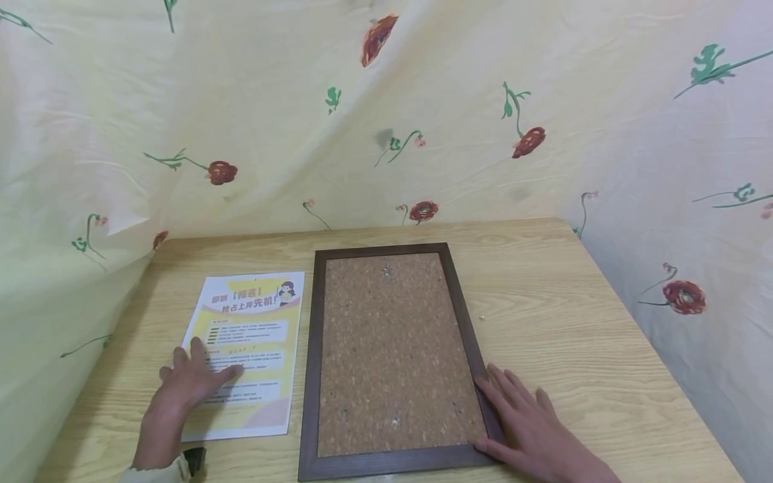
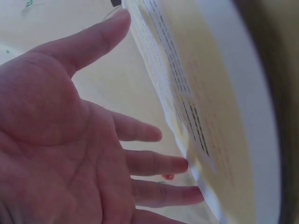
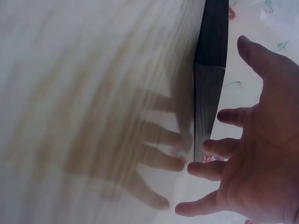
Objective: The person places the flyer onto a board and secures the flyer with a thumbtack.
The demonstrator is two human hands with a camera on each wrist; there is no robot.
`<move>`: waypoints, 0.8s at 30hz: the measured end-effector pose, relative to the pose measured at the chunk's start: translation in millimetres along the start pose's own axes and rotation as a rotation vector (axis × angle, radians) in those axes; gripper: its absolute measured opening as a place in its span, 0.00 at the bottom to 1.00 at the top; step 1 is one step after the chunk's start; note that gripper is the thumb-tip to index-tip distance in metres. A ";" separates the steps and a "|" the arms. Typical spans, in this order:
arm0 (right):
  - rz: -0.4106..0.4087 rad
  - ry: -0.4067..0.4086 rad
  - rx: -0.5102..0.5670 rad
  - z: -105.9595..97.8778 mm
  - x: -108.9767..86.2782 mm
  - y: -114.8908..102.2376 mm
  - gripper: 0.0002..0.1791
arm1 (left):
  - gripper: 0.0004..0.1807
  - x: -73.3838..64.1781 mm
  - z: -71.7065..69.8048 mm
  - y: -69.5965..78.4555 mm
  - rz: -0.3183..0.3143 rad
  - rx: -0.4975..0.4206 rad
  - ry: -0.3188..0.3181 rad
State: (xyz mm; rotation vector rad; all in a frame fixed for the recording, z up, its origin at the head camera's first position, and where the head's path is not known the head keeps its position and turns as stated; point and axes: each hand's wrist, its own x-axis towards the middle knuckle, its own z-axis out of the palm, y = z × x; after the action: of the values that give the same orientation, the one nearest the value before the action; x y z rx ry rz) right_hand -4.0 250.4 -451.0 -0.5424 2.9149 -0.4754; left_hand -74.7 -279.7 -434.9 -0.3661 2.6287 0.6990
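Note:
A printed yellow and white flyer (image 1: 266,335) lies on the left part of the table. My left hand (image 1: 188,384) rests on its left side with fingers spread; in the left wrist view the fingertips touch the sheet (image 2: 201,107). Right of the flyer lies a cork board (image 1: 395,349) in a dark brown frame (image 1: 308,376). My right hand (image 1: 531,426) is at the frame's lower right corner, thumb and fingertips on or beside its edge. From the right wrist, the hand (image 3: 261,149) shows spread fingers next to the frame's side (image 3: 208,93).
The light wood table (image 1: 543,288) extends to both sides of the board. A tiny clear object (image 1: 482,317) lies right of the frame. Floral cloth (image 1: 272,121) hangs behind and along both sides. A dark item (image 1: 194,461) shows by the left cuff.

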 end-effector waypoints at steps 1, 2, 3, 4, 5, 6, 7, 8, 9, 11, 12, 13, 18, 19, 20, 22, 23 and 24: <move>0.002 -0.001 0.001 0.3 -0.3 -0.2 0.46 | 0.67 -0.2 0.0 -0.6 -0.008 -0.005 0.000; 0.005 -0.001 0.000 0.5 -0.5 -0.4 0.47 | 0.67 -0.4 0.0 -0.9 -0.016 -0.010 0.002; 0.011 -0.005 0.004 0.7 -1.0 -0.8 0.47 | 0.67 -0.4 -0.1 -1.1 -0.026 -0.014 0.005; 0.013 -0.008 0.006 0.9 -1.5 -1.1 0.47 | 0.67 -0.4 -0.1 -1.8 -0.036 -0.014 0.006; 0.018 -0.012 0.012 1.2 -1.9 -1.2 0.47 | 0.67 -0.5 -0.1 -2.2 -0.047 -0.014 0.009; 0.019 -0.015 0.016 1.3 -2.2 -1.2 0.48 | 0.66 -0.3 -0.3 -2.5 -0.058 -0.013 0.011; 0.017 -0.014 0.017 1.6 -2.4 -0.9 0.48 | 0.66 -0.1 -0.6 -2.6 -0.070 -0.011 0.011; 0.020 -0.018 0.020 1.7 -2.5 -0.7 0.48 | 0.65 0.0 -0.8 -3.0 -0.077 -0.009 0.011; 0.024 -0.023 0.026 1.7 -2.7 -0.6 0.48 | 0.65 0.1 -1.2 -3.3 -0.086 -0.008 0.009; 0.018 -0.021 0.028 2.1 -3.4 0.1 0.49 | 0.64 0.3 -2.1 -3.7 -0.101 -0.007 0.004; 0.010 -0.018 0.028 2.5 -3.9 0.5 0.49 | 0.64 0.6 -2.4 -4.4 -0.104 -0.006 0.002; 0.005 -0.014 0.029 2.8 -4.5 0.7 0.49 | 0.64 0.9 -2.8 -5.0 -0.107 -0.004 0.003; -0.002 -0.027 0.041 3.3 -5.5 1.6 0.50 | 0.64 2.4 -3.3 -10.2 -0.146 -0.011 0.015; -0.002 -0.028 0.042 3.2 -5.6 1.7 0.50 | 0.64 2.4 -3.3 -10.7 -0.158 -0.014 0.019; -0.001 -0.029 0.042 3.2 -5.5 1.9 0.50 | 0.65 2.5 -3.3 -11.0 -0.172 -0.018 0.020; -0.006 -0.018 0.037 3.8 -6.1 2.4 0.50 | 0.64 2.4 -3.3 -11.0 -0.193 -0.024 0.019; -0.009 -0.013 0.036 4.0 -6.4 2.6 0.50 | 0.64 2.5 -3.2 -11.1 -0.200 -0.025 0.020; -0.014 -0.006 0.037 4.3 -6.8 2.8 0.50 | 0.63 2.6 -3.3 -10.4 -0.213 -0.026 0.022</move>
State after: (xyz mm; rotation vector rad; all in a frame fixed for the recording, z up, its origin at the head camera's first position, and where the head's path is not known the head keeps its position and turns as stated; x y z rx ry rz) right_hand 2.2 254.1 -455.5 -0.5586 2.8920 -0.5275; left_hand -74.4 -290.5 -437.8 -0.6536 2.5526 0.6619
